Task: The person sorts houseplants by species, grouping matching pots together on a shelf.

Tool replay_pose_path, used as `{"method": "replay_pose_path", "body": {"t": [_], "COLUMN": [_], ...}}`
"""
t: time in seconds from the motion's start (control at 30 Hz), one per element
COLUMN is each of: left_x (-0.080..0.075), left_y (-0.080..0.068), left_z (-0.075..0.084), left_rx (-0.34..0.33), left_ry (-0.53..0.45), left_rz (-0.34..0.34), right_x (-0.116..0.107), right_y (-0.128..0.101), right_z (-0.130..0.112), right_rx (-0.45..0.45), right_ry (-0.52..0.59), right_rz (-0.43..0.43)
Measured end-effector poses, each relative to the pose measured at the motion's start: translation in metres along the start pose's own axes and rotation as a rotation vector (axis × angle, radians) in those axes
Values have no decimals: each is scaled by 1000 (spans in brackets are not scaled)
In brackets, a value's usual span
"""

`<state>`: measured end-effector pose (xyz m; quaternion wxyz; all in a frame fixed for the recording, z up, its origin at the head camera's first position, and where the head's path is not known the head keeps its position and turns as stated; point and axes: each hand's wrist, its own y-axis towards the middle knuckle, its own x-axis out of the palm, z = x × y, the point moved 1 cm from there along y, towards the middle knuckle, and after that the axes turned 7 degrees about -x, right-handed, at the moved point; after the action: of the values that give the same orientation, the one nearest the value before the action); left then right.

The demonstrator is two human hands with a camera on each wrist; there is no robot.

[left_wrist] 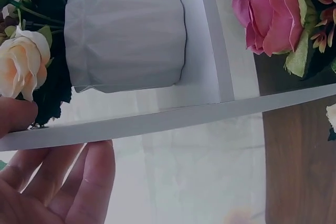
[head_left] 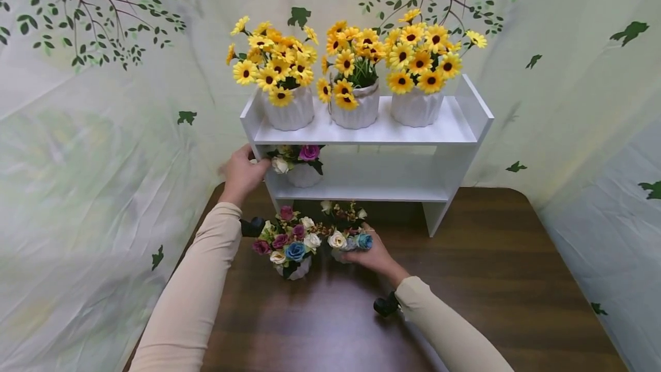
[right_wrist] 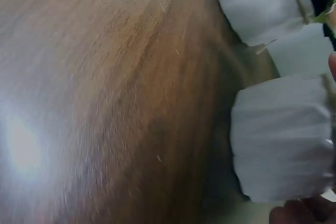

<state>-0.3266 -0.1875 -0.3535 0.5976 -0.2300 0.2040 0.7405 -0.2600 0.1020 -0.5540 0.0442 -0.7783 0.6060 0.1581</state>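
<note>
My left hand (head_left: 245, 174) is at the left side panel of a white two-tier shelf (head_left: 392, 174). In the left wrist view its thumb is inside the panel and its fingers lie against the outside, pinching the edge. Beside the thumb, a potted artificial flower with cream and purple roses (head_left: 304, 172) stands on the lower tier. My right hand (head_left: 376, 257) holds a white flowerpot (right_wrist: 286, 140) of cream and blue roses, low at the tabletop before the shelf. Just left of it stands another pot of roses (head_left: 295, 251), mauve, cream and blue.
Three white pots of yellow daisies (head_left: 353, 108) line the top tier. The shelf stands at the back of a brown wooden table (head_left: 516, 280). Behind it hangs a pale curtain (head_left: 558, 125) printed with leaves.
</note>
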Motion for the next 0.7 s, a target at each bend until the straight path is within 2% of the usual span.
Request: {"method": "replay_pose_path", "body": {"t": [0.1,0.27,0.4,0.5,0.6,0.7], "left_x": [1,3,2,0,-1,-2], "left_y": [0,1,1,1,1,2], "left_z": [0,1,1,0,0,1], "left_rx": [1,8,1,-7,-9,-15], "left_ry": [-6,17,29,35,48,59], "left_rz": [15,37,24,5,-12,-23], "right_x": [6,12,15,16,14,8], "right_y": [1,3,3,3,1,-3], "right_z": [3,8,10,12,12,4], "right_rx": [-5,9,8,-9,-12,2], "right_ry": [74,98,129,124,59,40], "right_rz": [-1,45,62,81,121,139]}}
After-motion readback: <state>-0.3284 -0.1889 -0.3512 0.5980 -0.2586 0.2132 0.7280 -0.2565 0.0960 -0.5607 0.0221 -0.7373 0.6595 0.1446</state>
